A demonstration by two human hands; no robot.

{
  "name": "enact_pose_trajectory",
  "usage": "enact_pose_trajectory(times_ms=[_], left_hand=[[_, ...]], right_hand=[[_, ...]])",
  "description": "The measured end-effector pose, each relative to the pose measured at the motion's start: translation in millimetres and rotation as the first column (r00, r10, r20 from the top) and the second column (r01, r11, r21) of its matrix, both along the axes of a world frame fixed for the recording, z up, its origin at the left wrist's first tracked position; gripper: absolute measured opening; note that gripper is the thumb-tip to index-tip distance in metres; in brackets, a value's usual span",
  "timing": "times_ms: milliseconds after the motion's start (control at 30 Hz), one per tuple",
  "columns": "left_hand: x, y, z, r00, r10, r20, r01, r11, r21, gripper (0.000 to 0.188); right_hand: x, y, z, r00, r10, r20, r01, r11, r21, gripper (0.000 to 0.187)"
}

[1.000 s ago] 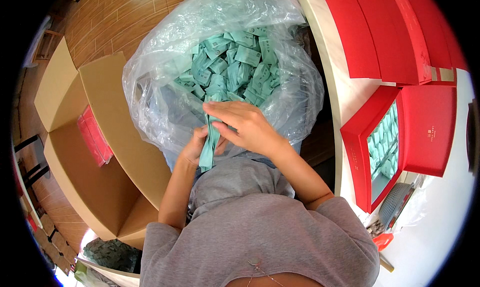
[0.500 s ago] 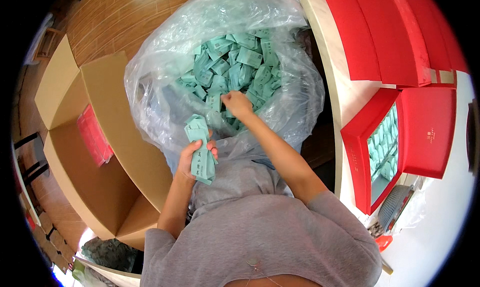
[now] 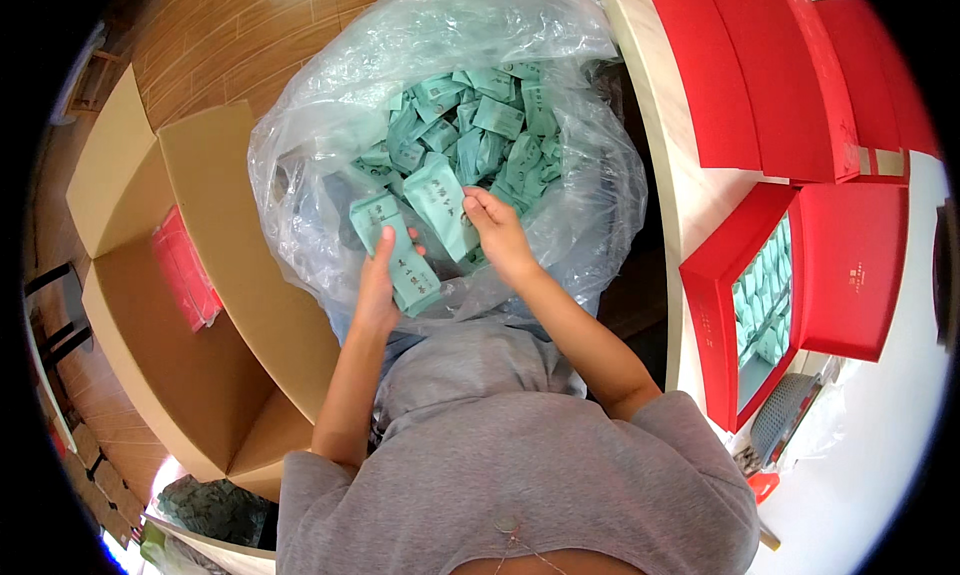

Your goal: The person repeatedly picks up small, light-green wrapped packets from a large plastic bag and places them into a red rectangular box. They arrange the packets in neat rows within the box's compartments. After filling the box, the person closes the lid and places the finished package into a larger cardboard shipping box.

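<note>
Over the mouth of a clear plastic bag (image 3: 305, 180), a green packet (image 3: 440, 212) is pinched at its edge in the right hand (image 3: 503, 240); that grip's slight hold could let the slick wrapper slip onto the loose pile (image 3: 500, 118) below. Beside it, the left hand (image 3: 376, 287) closes its grip round another green packet (image 3: 400, 260), thumb on top; squeezing too hard could crumple it. The bag's slack rim might also sag and snag a wrist. To the left, an open cardboard box (image 3: 225, 205) holds a flat red item (image 3: 186, 270); to the right, a pale worktop (image 3: 672, 145) carries an open red box (image 3: 708, 315) containing more packets. Wood-look floor (image 3: 260, 40) shows beyond.
</note>
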State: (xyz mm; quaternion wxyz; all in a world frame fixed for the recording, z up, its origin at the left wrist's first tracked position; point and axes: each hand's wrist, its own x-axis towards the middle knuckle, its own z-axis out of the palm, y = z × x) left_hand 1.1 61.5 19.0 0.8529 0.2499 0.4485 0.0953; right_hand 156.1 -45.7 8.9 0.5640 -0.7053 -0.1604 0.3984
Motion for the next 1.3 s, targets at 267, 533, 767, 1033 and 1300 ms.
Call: enact_pose_trajectory(times_ms=[267, 533, 767, 1033, 1300], left_hand=[[29, -19, 7, 0.992, -0.089, 0.087, 0.049, 0.921, 0.386, 0.076], [19, -18, 12, 0.992, -0.12, -0.046, 0.128, 0.925, 0.358, 0.055], [9, -6, 13, 0.998, -0.067, -0.014, 0.068, 0.978, 0.197, 0.041], [7, -11, 16, 0.996, -0.075, -0.043, 0.082, 0.973, 0.214, 0.042], [11, -2, 14, 0.993, -0.116, 0.022, 0.118, 0.991, -0.066, 0.059]], right_hand=[[-28, 0, 46, 0.947, 0.21, 0.242, -0.142, 0.952, -0.272, 0.036], [-5, -4, 25, 0.777, 0.185, 0.602, -0.103, 0.98, -0.168, 0.034], [52, -13, -67, 0.533, 0.587, 0.609, -0.122, 0.766, -0.631, 0.047], [48, -14, -96, 0.371, 0.598, 0.71, -0.195, 0.798, -0.571, 0.054], [25, -16, 31, 0.905, -0.004, 0.426, -0.086, 0.978, 0.192, 0.034]])
